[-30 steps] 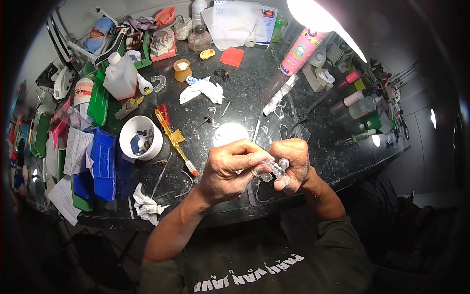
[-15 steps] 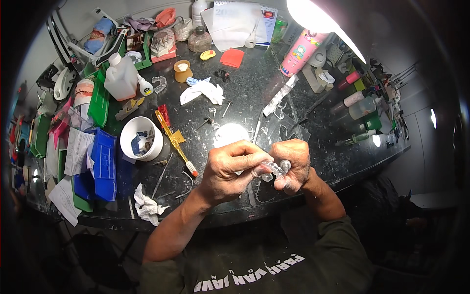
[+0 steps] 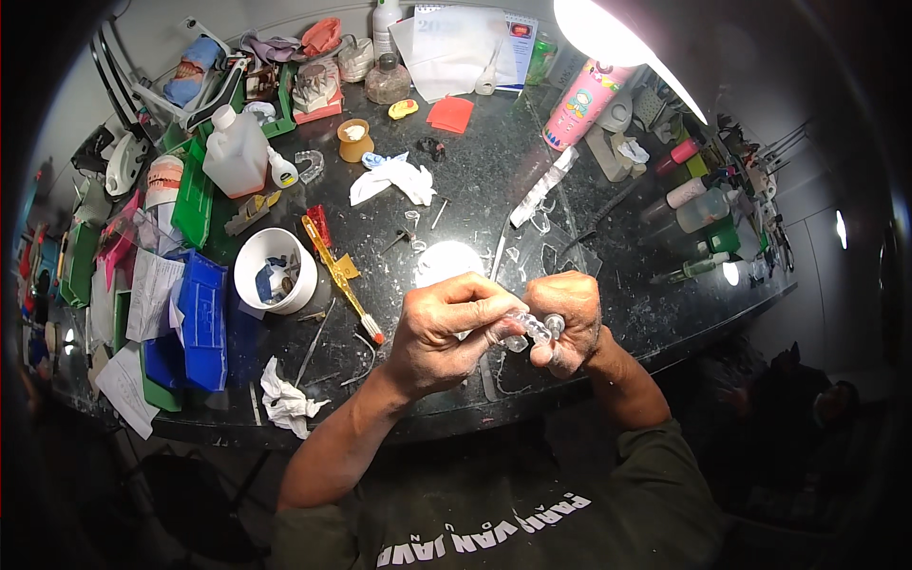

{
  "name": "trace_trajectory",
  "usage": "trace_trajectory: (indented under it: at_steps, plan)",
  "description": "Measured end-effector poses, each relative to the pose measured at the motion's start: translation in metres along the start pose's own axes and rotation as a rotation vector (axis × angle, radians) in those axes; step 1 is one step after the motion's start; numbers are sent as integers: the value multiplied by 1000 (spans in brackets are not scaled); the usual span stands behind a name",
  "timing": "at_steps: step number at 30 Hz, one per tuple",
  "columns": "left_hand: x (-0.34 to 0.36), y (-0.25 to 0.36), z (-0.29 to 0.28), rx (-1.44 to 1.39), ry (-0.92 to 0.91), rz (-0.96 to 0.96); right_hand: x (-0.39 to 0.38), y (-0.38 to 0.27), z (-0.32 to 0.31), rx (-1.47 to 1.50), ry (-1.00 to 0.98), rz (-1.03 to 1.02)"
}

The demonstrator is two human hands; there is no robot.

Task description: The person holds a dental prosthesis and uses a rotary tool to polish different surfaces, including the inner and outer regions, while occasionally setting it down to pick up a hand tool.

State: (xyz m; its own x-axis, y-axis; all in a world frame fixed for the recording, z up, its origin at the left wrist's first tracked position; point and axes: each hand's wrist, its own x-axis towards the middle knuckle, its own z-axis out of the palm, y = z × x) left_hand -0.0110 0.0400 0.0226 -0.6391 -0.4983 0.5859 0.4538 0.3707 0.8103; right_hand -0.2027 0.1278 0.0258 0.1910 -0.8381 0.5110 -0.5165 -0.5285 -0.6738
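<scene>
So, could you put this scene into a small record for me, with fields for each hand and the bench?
Left hand: pinching a clear bumpy piece
Right hand: closed around a tool with a round metal end; contact with the piece unclear
Bench: dark, cluttered
Left side: white tub, blue bin
Far side: pink cylinder
Light: lamp, lit

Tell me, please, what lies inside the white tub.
Blue, grey and brownish pieces lie inside the white tub; whatever is beneath them is covered and cannot be seen.
</scene>
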Motion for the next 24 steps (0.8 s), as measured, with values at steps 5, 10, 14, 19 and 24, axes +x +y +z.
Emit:
trace_trajectory:
  at_steps: [5, 10, 14, 19, 24]
  plan:
    - [-1, -1, 2, -27, 19, -39, 4, -5, 0, -2, 20, 27]
    - [-1, 0, 3, 8, 12, -40, 6, -7, -1, 2, -18, 33]
    - [-2, -1, 3, -14, 16, -32, 6, -5, -2, -5, -34, -3]
    - [-1, 1, 2, -14, 1, -46, 5, -5, 0, 5, -5, -5]
    - [-2, 1, 3, -24, 19, -41, 4, -3, 1, 0, 6, -7]
